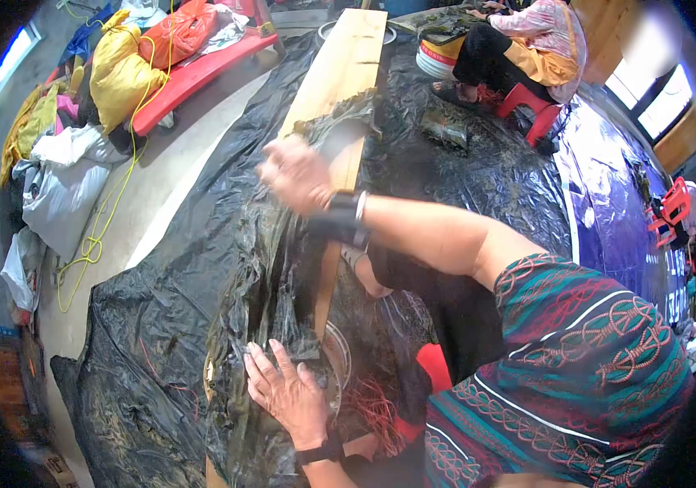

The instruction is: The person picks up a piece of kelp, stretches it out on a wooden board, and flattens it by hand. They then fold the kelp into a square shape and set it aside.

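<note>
A long wooden plank [346, 61] runs away from me, with dark, wet, wrinkled sheets that look like kelp [263, 281] draped along its near part. My left hand [287, 394] lies palm down on the sheets, fingers stretched out and slightly apart. Farther up the plank is my right hand [295, 175], blurred by motion, with its fingers curled in. Whatever it may hold is hidden. Just beyond it, a blurred brownish flap of the same material [344, 122] lies across the plank. Both wrists wear dark bands.
Black plastic sheeting [153, 350] covers the floor. Reddish strings [376, 415] lie near my feet beside a round rim [338, 366]. Bags lie around a red bench [202, 77] at left, with a yellow rope [92, 244] nearby. Another person [519, 45] sits on a red stool beside a bucket [437, 61].
</note>
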`<state>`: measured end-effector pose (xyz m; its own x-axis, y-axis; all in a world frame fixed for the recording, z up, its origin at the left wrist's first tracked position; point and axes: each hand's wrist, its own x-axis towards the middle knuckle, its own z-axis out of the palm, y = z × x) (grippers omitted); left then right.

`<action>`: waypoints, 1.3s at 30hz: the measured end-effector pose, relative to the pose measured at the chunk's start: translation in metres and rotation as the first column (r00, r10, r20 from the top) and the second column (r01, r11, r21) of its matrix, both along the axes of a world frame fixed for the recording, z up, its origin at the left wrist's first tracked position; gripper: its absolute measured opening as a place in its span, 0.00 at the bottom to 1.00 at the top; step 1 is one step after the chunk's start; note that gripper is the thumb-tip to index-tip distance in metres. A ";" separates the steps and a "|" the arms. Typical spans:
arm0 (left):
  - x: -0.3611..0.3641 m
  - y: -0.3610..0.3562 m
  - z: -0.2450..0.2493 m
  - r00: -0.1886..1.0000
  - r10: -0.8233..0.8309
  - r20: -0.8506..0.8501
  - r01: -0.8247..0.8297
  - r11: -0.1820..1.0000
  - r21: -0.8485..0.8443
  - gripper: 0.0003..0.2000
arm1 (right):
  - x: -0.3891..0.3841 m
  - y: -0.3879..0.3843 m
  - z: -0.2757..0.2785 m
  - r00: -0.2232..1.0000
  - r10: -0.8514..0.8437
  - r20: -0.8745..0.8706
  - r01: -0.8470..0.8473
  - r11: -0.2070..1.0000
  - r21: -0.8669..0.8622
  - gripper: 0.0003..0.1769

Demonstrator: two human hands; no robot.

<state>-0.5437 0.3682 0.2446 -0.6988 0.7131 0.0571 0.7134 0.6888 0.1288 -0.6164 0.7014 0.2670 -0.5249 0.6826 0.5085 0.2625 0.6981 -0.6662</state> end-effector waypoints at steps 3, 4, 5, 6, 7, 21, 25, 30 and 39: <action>-0.001 -0.001 -0.001 1.000 -0.006 -0.012 0.006 1.000 0.003 0.31 | 0.018 0.057 -0.011 0.907 -0.389 0.158 0.402 0.914 -0.058 0.29; -0.001 -0.001 -0.002 1.000 -0.006 -0.013 0.006 1.000 0.000 0.31 | 0.024 0.064 -0.010 0.865 -0.445 0.233 0.478 0.871 -0.114 0.31; 0.000 -0.001 -0.001 1.000 0.002 -0.006 -0.002 1.000 -0.012 0.31 | 0.030 0.069 -0.010 0.814 -0.491 0.309 0.554 0.817 -0.163 0.33; 0.000 -0.001 0.000 1.000 0.009 0.001 -0.009 1.000 -0.025 0.31 | 0.034 0.077 -0.015 0.814 -0.492 0.308 0.556 0.815 -0.166 0.33; 0.000 0.000 -0.001 1.000 0.006 -0.003 -0.006 1.000 -0.027 0.31 | 0.039 0.084 -0.024 0.806 -0.455 0.378 0.511 0.857 -0.058 0.30; -0.003 -0.001 -0.001 1.000 0.005 0.029 -0.007 0.998 0.068 0.31 | 0.018 0.017 0.031 0.894 0.038 -0.446 -0.085 0.993 -0.086 0.10; -0.008 -0.001 0.008 0.999 0.013 0.050 -0.021 0.988 0.153 0.28 | 0.016 -0.034 0.034 0.939 0.317 -0.137 -0.208 0.835 0.510 0.08; -0.023 -0.015 0.029 0.577 -0.327 0.748 -0.693 0.288 0.661 0.27 | 0.046 -0.129 0.036 0.628 0.743 0.229 -0.687 0.392 0.612 0.08; -0.028 -0.053 0.036 0.191 -0.453 0.871 -0.981 -0.059 0.185 0.20 | 0.066 -0.161 0.012 0.476 0.877 0.061 -0.767 0.380 0.518 0.08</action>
<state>-0.5714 0.3153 0.2809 -0.8350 0.2236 -0.5028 -0.5434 -0.4783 0.6899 -0.5505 0.5405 0.2785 -0.5539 -0.3505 0.7552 -0.6973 0.6909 -0.1908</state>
